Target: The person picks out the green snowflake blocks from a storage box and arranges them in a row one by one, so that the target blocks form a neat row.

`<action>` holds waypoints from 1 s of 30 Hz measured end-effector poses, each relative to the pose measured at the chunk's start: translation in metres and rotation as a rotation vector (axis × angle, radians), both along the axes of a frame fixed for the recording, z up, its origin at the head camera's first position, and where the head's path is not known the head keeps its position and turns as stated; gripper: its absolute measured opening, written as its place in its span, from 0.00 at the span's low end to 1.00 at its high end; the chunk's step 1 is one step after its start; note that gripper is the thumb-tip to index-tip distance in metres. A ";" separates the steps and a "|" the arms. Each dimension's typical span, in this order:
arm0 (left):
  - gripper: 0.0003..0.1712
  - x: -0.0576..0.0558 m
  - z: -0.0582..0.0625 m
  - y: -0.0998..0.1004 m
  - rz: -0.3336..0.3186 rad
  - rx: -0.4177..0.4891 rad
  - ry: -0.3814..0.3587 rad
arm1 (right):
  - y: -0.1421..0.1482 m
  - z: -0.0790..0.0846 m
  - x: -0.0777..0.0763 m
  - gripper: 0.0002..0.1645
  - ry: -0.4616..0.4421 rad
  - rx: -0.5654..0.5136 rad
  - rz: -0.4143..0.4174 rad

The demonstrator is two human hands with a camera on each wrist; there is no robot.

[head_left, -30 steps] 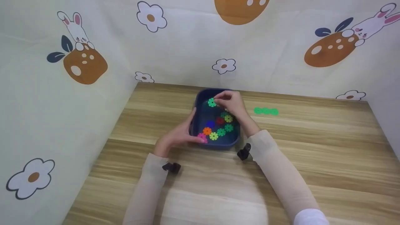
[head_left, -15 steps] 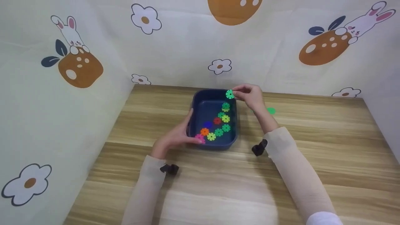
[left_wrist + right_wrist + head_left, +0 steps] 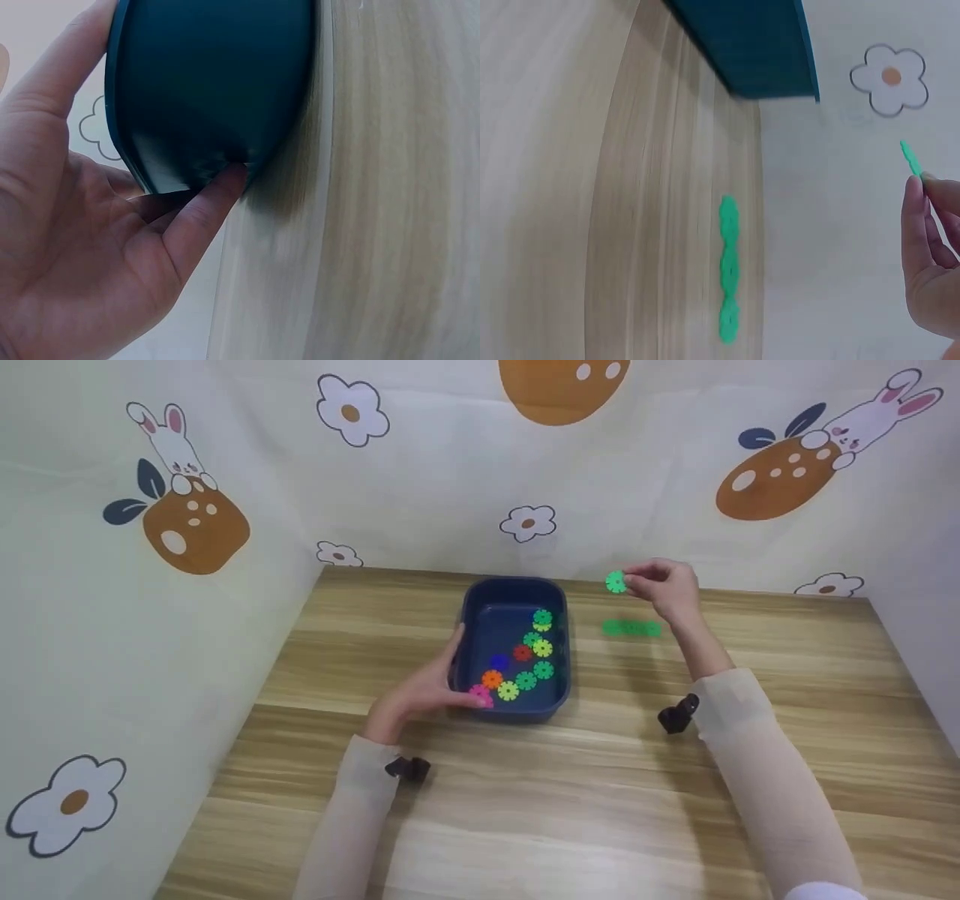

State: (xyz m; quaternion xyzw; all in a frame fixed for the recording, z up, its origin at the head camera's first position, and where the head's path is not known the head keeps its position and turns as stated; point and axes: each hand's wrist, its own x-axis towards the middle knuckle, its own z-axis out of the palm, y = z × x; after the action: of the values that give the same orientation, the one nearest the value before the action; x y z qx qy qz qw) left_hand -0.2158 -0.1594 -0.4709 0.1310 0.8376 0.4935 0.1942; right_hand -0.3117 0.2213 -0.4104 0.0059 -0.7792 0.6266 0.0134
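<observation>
A dark blue plastic bin [image 3: 514, 714] stands on the table with several notched snowflake discs inside. My left hand [image 3: 424, 686] holds its near left corner, thumb at the front rim and fingers along the left wall. In the left wrist view, that hand [image 3: 97, 225] wraps the bin's end [image 3: 210, 90]. Right of the bin and above the table, my right hand [image 3: 671, 589] pinches a green snowflake disc [image 3: 616, 582] between thumb and fingertips. The right wrist view shows this disc [image 3: 910, 157] nearly edge-on. Below it, three green discs [image 3: 631, 628] lie in a row on the table.
Inside the bin are an orange disc [image 3: 492, 679], a red one [image 3: 523, 652], a blue one [image 3: 499, 662], and pink, yellow and green ones along the right and near sides. A printed cloth [image 3: 442, 472] walls the wooden table [image 3: 540, 795] at the back and sides.
My right hand has carried the green disc from over the bin to the right, past its rim and above the row. The left hand has kept its hold on the bin.
</observation>
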 end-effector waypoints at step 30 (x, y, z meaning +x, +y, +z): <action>0.76 0.000 0.000 0.001 -0.026 0.021 0.034 | 0.093 -0.043 0.008 0.18 -0.179 0.162 -0.102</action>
State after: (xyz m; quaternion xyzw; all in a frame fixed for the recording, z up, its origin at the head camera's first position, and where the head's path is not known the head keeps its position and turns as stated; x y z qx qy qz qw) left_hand -0.2163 -0.1587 -0.4704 0.1525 0.8339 0.4972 0.1849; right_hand -0.3036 0.3145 -0.4534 -0.0887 -0.8245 0.5583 -0.0246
